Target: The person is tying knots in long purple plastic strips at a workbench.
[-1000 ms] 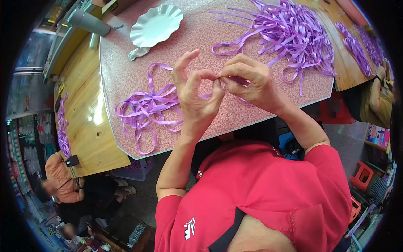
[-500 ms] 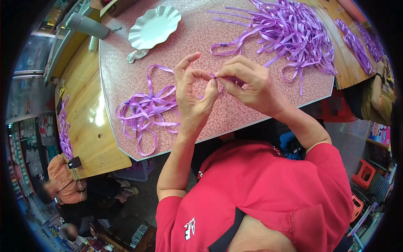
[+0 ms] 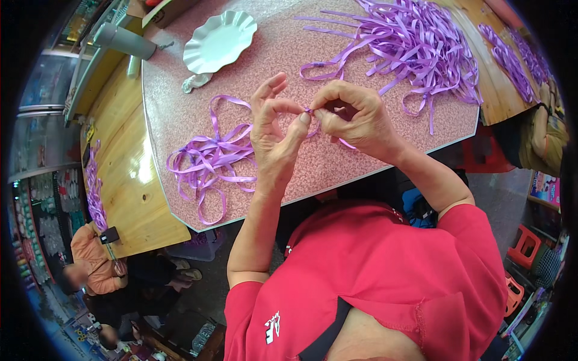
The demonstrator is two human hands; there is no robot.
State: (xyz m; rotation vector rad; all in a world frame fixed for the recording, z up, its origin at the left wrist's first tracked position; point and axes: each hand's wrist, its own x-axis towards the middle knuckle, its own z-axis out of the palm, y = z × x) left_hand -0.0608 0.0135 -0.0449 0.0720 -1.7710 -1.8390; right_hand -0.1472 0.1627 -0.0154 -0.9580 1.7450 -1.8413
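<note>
Between my two hands, above the pink speckled tabletop [image 3: 337, 159], is a purple ribbon [image 3: 307, 111]. My left hand [image 3: 278, 129] pinches it between thumb and index finger, with the other fingers raised. My right hand [image 3: 355, 117] pinches the same ribbon just to the right, fingers curled in. Some of the ribbon hangs below the hands, partly hidden. Left of my left hand lies a loose pile of looped purple ribbons [image 3: 208, 157]. A much larger heap of purple ribbons [image 3: 421, 48] spreads over the far right of the table.
A pale scalloped plate [image 3: 220, 42] lies at the far left, near a grey tumbler [image 3: 123, 41]. Wooden tabletops [image 3: 129, 192] adjoin both sides, with more ribbon bundles [image 3: 506, 63]. Other people sit at left, one in an orange top [image 3: 93, 259], and at right. Red stools [image 3: 524, 246] stand at lower right.
My right hand's fingers have shifted slightly and opened a wider gap between index finger and thumb base. The pinched ribbon stays in about the same place.
</note>
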